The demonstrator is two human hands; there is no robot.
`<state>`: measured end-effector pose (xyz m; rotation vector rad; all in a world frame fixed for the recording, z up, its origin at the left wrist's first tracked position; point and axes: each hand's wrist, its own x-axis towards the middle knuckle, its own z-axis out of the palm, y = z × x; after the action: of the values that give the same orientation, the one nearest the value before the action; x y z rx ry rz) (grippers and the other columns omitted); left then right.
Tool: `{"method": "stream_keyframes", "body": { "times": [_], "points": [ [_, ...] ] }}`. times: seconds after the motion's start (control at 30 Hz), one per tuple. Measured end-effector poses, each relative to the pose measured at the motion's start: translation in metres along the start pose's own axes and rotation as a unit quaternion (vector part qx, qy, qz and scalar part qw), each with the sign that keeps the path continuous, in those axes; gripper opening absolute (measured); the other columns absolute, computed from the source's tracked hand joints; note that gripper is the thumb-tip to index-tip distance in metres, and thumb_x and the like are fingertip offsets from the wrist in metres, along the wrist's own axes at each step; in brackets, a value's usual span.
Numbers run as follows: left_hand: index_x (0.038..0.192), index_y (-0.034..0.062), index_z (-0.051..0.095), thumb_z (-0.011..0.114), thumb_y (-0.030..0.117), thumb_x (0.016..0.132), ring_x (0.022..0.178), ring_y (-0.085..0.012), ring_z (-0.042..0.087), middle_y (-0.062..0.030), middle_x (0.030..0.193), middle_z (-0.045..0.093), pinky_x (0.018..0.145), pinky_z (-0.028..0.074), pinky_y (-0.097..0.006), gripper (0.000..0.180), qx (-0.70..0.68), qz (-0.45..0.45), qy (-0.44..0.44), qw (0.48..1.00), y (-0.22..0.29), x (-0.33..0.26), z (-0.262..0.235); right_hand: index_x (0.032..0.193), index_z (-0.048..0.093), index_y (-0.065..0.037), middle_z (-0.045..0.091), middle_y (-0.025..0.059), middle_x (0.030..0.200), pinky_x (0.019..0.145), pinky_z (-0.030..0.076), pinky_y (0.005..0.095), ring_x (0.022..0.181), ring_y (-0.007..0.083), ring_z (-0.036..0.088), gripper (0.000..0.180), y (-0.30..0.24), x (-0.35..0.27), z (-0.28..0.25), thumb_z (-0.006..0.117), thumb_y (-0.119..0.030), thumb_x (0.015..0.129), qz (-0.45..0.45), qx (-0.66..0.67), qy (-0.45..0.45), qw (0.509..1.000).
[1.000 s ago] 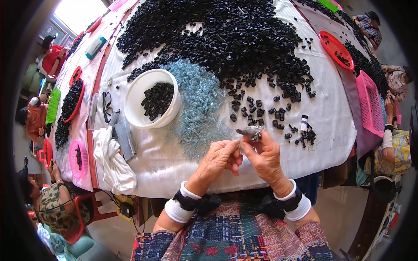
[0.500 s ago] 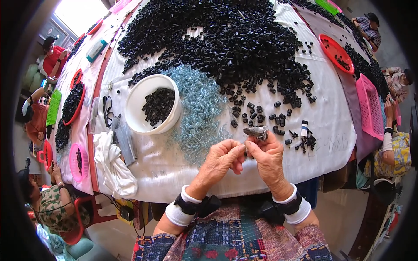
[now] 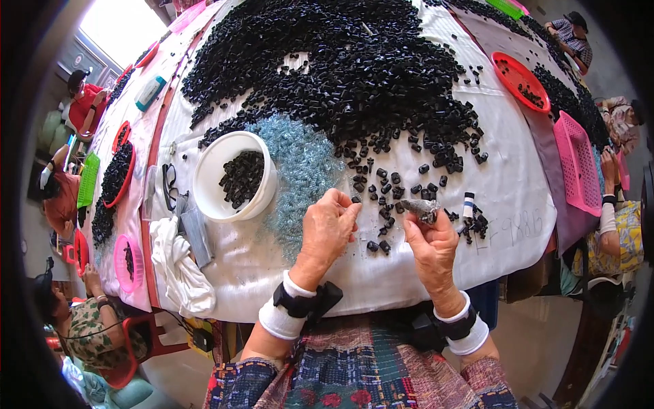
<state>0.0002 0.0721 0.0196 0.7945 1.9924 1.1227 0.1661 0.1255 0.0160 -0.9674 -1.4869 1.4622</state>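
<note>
My left hand is closed in a pinch at the right edge of a heap of small clear-blue springs. What sits between its fingertips is too small to make out; a small dark bit shows there. My right hand is closed around a short dark object with a crumpled silvery wrapping, its tip pointing left. Between and beyond my hands lie loose small black plastic caps. They spread from a large pile of the same black pieces.
A white tub holding black pieces stands left of the springs. Eyeglasses and a white cloth lie farther left. At right are a small white bottle, a red tray and a pink basket. Other people sit around the tables.
My hands have moved apart: the left went left and up toward the springs, the right slightly right with the silvery-wrapped object. Two black caps now show between them.
</note>
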Motion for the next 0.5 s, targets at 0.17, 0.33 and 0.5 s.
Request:
{"method": "stream_keyframes", "body": {
  "times": [0.17, 0.33, 0.5],
  "points": [
    [0.084, 0.0006, 0.058, 0.069, 0.021, 0.080, 0.046, -0.0112, 0.058, -0.0067, 0.056, 0.061, 0.047, 0.046, -0.027, 0.023, 0.193, 0.116, 0.036, 0.974, -0.020, 0.014, 0.004, 0.095, 0.058, -0.002, 0.061, -0.0015, 0.082, 0.062, 0.045, 0.0189, 0.069, 0.0039, 0.055, 0.012, -0.003, -0.002, -0.008, 0.062, -0.002, 0.084, 0.013, 0.018, -0.011, 1.000],
    [0.087, 0.0023, 0.062, 0.073, 0.031, 0.074, 0.053, -0.0179, 0.062, -0.0072, 0.060, 0.063, 0.053, 0.049, -0.030, 0.033, 0.276, 0.111, 0.097, 0.950, -0.008, 0.013, 0.013, 0.098, 0.057, -0.001, 0.061, -0.0001, 0.085, 0.066, 0.047, 0.0194, 0.073, 0.0050, 0.057, 0.015, 0.001, -0.001, -0.015, 0.062, -0.002, 0.084, 0.019, 0.024, -0.023, 0.999],
    [0.082, 0.0032, 0.062, 0.073, 0.026, 0.071, 0.057, -0.0209, 0.062, -0.0072, 0.062, 0.062, 0.055, 0.049, -0.032, 0.027, 0.237, 0.118, 0.080, 0.961, -0.010, 0.015, 0.015, 0.098, 0.057, 0.000, 0.062, 0.0008, 0.085, 0.067, 0.048, 0.0205, 0.075, 0.0058, 0.058, 0.016, 0.002, -0.002, -0.016, 0.062, -0.001, 0.083, 0.022, 0.026, -0.036, 0.999]
  ]
}}
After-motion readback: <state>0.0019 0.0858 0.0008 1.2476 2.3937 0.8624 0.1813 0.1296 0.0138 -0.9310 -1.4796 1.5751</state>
